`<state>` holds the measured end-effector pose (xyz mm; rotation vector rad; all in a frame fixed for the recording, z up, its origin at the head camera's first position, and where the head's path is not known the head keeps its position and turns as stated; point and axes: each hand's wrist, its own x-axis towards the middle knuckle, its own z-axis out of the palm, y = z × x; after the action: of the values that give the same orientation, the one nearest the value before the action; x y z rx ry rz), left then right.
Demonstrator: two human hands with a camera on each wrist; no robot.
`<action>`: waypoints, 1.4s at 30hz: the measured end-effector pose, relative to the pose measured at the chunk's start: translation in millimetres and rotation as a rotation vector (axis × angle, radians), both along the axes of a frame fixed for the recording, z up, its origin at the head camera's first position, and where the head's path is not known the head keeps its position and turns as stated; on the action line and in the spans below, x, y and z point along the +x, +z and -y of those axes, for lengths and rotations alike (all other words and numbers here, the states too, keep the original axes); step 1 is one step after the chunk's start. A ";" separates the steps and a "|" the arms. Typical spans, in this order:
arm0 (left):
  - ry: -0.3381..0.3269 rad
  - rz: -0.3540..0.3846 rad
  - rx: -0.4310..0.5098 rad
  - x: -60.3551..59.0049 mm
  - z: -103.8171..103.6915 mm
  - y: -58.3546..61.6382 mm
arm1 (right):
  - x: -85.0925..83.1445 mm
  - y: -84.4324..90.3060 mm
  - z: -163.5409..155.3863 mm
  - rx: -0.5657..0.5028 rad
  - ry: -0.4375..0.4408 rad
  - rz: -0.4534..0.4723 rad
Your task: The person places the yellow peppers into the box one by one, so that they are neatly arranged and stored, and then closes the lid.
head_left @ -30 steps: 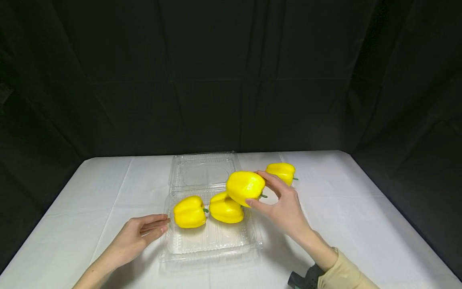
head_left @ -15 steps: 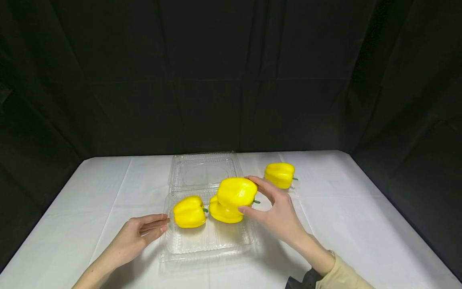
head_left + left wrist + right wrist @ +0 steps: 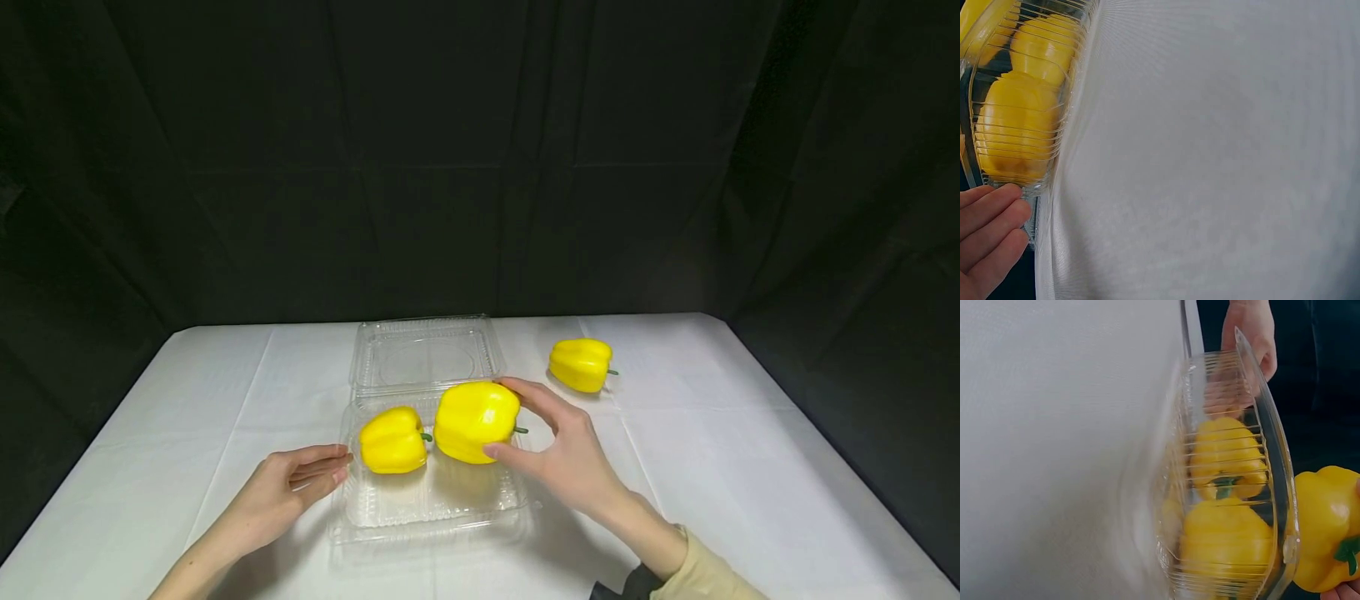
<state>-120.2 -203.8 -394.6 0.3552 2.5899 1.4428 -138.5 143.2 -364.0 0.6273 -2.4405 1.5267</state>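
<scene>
Black drapes (image 3: 435, 167) around a white-covered table (image 3: 750, 467) suggest a studio setup.

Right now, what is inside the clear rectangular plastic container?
Two yellow bell peppers lie inside. In the head view, the held yellow bell pepper in the right hand largely covers the second one.

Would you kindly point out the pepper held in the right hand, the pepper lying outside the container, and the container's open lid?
Held pepper (image 3: 474, 423): head view, middle of its side.
Loose pepper (image 3: 581, 365): head view, middle of its side.
Open lid (image 3: 426, 360): head view, its clear panel.
</scene>
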 end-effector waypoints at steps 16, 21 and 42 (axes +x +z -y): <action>0.003 0.013 0.004 -1.0 0.6 -0.1 | 7.2 -3.0 13.4 0.027 0.069 0.020; -0.004 0.003 0.007 -1.1 0.7 0.2 | 8.4 -6.3 17.8 0.045 0.091 0.014; 0.018 0.014 0.010 -2.5 0.1 0.2 | 16.9 -20.4 37.9 0.103 0.196 0.042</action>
<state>-122.7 -203.9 -394.4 0.3234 2.5822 1.4594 -121.6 105.3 -384.4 0.8858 -2.5678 1.5039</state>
